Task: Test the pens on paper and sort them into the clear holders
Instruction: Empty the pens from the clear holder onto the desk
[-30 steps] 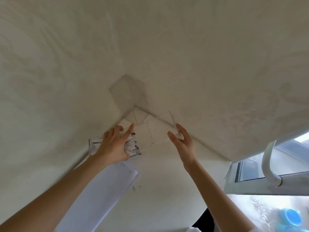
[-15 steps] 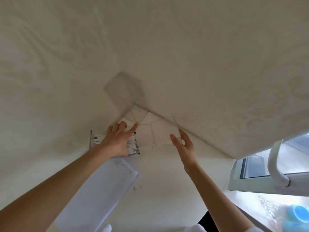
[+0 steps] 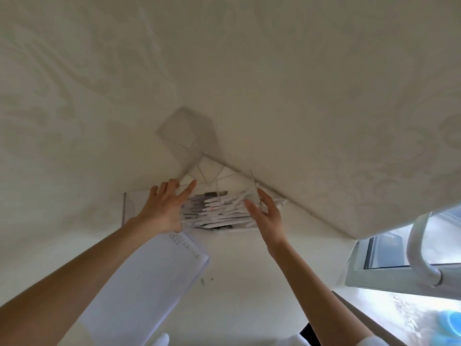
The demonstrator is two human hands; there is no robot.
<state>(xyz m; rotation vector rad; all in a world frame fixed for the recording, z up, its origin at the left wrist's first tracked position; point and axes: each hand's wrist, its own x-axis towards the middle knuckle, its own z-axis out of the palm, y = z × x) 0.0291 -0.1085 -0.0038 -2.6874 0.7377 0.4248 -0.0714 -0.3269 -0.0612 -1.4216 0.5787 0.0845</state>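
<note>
White pens (image 3: 224,212) in clear holder (image 3: 129,206), left hand (image 3: 162,208) partly covering; paper (image 3: 149,275) beside

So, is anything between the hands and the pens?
It seems so: the pens show through a clear holder wall that lies over them. The left hand rests on that wall; the right hand is at its right edge.

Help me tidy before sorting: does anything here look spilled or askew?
Yes. The pens lie flat in a jumbled heap at the clear holder, several poking past its right side toward the wall, none standing upright.
</note>
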